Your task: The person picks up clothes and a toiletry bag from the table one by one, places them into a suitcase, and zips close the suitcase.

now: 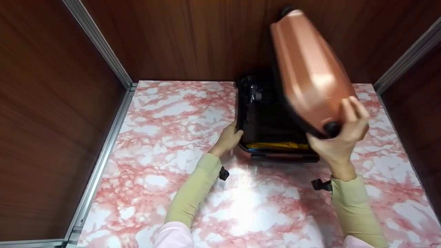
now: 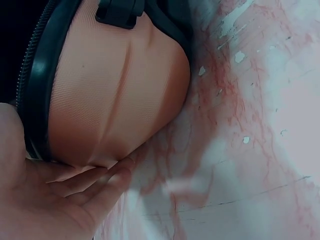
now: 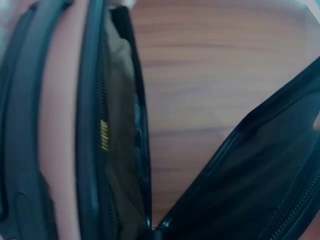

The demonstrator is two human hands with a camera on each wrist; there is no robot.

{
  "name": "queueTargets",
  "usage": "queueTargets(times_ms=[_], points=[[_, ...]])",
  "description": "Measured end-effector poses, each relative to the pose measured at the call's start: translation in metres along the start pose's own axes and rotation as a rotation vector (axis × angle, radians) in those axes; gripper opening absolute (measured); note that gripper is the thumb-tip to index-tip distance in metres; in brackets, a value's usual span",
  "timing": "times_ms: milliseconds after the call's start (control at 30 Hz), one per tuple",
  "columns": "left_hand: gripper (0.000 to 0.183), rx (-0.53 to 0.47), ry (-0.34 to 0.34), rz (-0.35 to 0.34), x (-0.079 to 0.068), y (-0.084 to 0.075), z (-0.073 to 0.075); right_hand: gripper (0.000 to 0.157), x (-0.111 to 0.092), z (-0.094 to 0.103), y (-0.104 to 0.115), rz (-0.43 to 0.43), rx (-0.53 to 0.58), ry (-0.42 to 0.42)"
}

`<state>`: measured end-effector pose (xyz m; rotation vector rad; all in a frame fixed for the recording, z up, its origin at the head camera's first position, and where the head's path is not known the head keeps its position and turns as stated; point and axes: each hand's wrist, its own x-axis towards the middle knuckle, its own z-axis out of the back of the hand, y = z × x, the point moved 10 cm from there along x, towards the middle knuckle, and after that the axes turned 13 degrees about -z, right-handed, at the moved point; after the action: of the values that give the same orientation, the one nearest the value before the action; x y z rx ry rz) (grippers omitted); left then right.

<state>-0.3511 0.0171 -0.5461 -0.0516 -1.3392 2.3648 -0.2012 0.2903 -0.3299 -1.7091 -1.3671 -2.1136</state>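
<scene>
A copper-coloured hard-shell suitcase (image 1: 275, 120) lies open near the back wall, its black lining showing. Its lid (image 1: 310, 69) stands tilted up on the right side. My right hand (image 1: 344, 136) grips the near corner of that lid, by a black wheel (image 1: 332, 129). At the base's left side, my left hand (image 1: 229, 137) holds the rim, thumb over the edge and fingers against the shell (image 2: 115, 95). A yellow strip (image 1: 279, 145) shows inside along the front edge. In the right wrist view, a gap separates base (image 3: 60, 125) and lid (image 3: 250, 165); the right hand is hidden there.
The suitcase sits on a surface with a red and white marbled pattern (image 1: 155, 137). Dark wood panels (image 1: 172, 41) rise at the back and both sides, with metal framing (image 1: 103, 44) at the corners. A small black camera (image 1: 322, 185) is on the right wrist.
</scene>
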Motion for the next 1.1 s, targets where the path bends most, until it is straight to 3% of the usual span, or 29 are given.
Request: queueTargets(times_ms=[267, 500, 633, 733, 900, 1100], points=[[0.061, -0.026, -0.006, 0.030, 0.000, 0.003, -0.001, 0.066, -0.029, -0.031, 0.004, 0.181, -0.079, 0.152], [0.049, 0.084, -0.020, -0.085, 0.002, -0.004, 0.003, 0.052, -0.063, -0.057, 0.001, 0.299, -0.156, 0.339], [0.043, 0.111, -0.030, -0.175, 0.001, -0.009, 0.005, 0.058, -0.083, -0.065, -0.004, 0.357, -0.196, 0.462], [0.044, 0.102, -0.034, -0.205, 0.000, -0.011, 0.005, 0.063, -0.093, -0.066, -0.009, 0.369, -0.215, 0.514], [0.044, 0.087, -0.023, -0.175, 0.000, -0.009, 0.005, 0.073, -0.105, -0.066, -0.016, 0.380, -0.243, 0.575], [0.046, 0.060, 0.006, -0.119, 0.001, -0.004, 0.004, 0.095, -0.114, -0.067, -0.018, 0.393, -0.289, 0.639]])
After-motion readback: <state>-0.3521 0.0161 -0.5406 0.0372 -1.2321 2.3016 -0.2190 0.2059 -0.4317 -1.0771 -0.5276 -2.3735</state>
